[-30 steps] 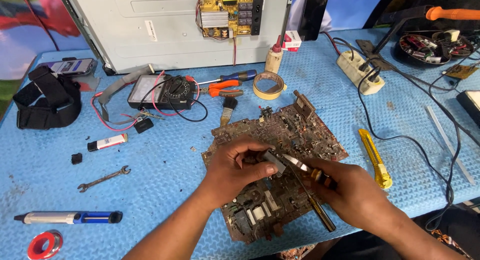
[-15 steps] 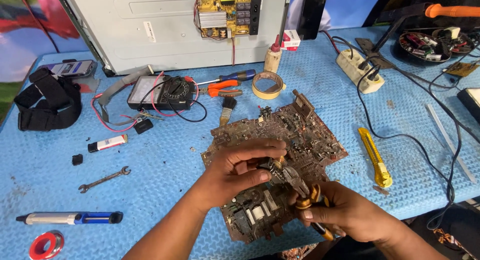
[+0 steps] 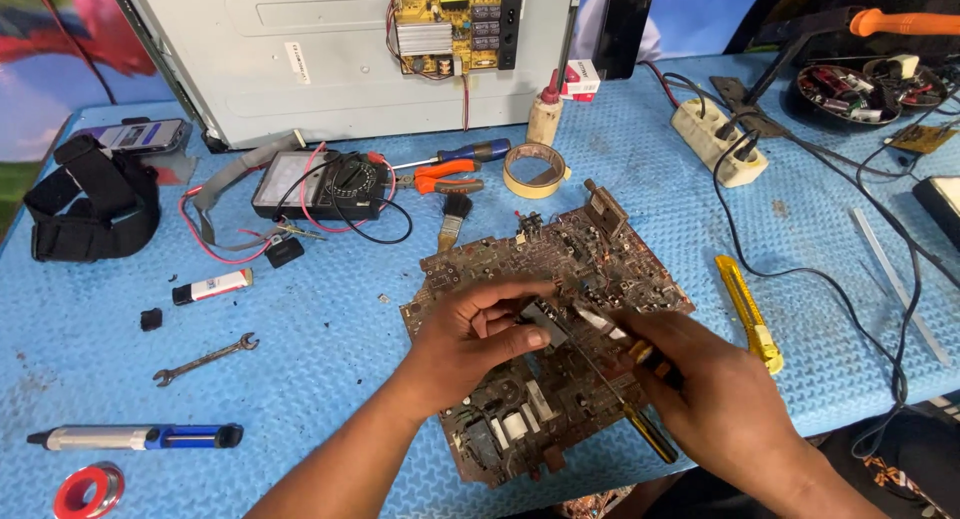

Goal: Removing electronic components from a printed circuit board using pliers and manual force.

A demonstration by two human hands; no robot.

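blue textured bench mat (image 3: 330, 379) w/ circuit board (image 3: 560, 269), tools scattered.

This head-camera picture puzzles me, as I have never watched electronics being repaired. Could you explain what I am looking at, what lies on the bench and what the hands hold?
The picture comes from a camera worn on the person's head, looking down at their own two bare hands over a blue work mat. In the middle lies a brown circuit board, its solder side up. The left hand pinches a small grey part at the board. The right hand holds pliers with yellow and black handles, their tips meeting that part. Around them lie a multimeter with red and black leads, a roll of tape, a small spanner, a yellow utility knife, a blue desoldering pump and a white power strip. At the back stands an opened grey chassis.
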